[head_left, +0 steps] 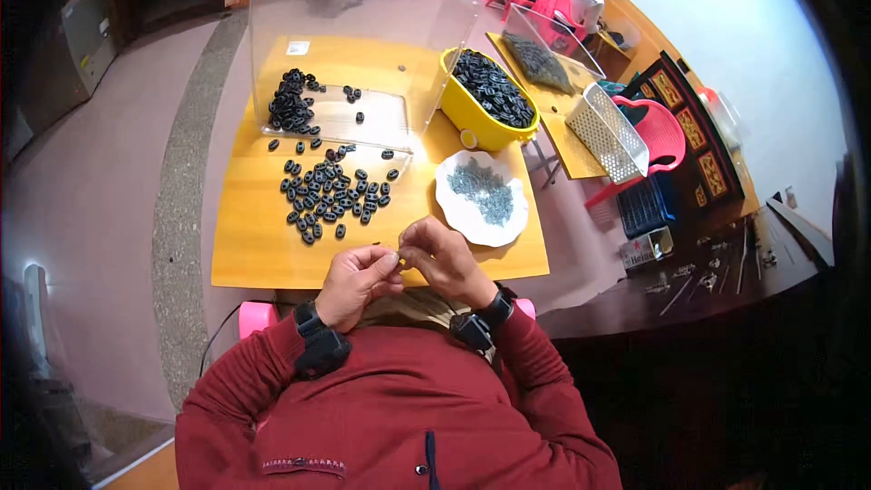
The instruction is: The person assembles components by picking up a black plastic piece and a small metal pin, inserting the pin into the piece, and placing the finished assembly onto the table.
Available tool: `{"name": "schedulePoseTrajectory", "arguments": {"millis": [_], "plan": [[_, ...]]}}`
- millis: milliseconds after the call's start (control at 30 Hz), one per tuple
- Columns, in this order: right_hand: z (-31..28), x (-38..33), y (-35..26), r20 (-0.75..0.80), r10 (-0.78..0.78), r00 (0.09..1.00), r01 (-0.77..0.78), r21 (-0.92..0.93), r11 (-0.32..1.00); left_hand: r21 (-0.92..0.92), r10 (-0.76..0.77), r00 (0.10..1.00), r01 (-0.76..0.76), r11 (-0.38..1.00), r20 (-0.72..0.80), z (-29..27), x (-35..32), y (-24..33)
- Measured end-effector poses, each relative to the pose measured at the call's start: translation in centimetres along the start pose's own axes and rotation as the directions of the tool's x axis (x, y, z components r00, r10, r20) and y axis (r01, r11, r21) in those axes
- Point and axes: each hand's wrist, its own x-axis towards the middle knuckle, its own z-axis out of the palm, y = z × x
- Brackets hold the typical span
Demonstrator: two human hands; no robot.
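My left hand (357, 283) and my right hand (445, 261) meet at the near edge of the wooden table (263, 263). Both are closed, thumbs and fingertips pinched close together. Between them shows a tiny thing with a yellowish spot, too small to name. Just beyond my hands lies a loose spread of black oval plastic pieces with two holes (331, 191), looking like cord locks. To the right of it stands a white scalloped plate (490, 238), holding a heap of small grey metal parts (481, 191) that look like springs.
A clear plastic bin (363, 18) lies on its side at the back, black pieces (290, 104) spilling from its left end. Right of it, a yellow tub (490, 134) is full of black pieces. Farther right are a white perforated basket (603, 132) and a pink chair (662, 136).
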Motion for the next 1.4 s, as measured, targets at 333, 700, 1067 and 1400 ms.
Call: {"name": "schedulePoseTrajectory", "arguments": {"millis": [333, 700, 1067, 1400], "plan": [[1.0, 0.0, 0.4, -0.001, 0.01, 1.0, -0.01, 0.082, 0.997, -0.047, -0.034, 0.999, 0.034, 0.998, 0.001, -0.1, -0.2, 0.2], [1.0, -0.1, 0.6, 0.006, 0.064, 0.998, -0.064, 0.019, 0.998, -0.018, -0.001, 1.0, 0.001, 1.0, -0.005, -0.3, 0.0, -0.2], [0.7, -0.4, 0.7, 0.001, -0.03, 1.0, 0.03, -0.067, 0.997, 0.001, -0.002, 0.999, 0.002, 1.0, 0.052, -0.3, 0.1, -0.5], [0.2, -1.0, 0.5, 0.036, 0.049, 0.998, -0.042, -0.173, 0.984, 0.056, -0.007, 0.998, 0.004, 0.998, 0.058, -0.2, 0.1, -0.6]]}}
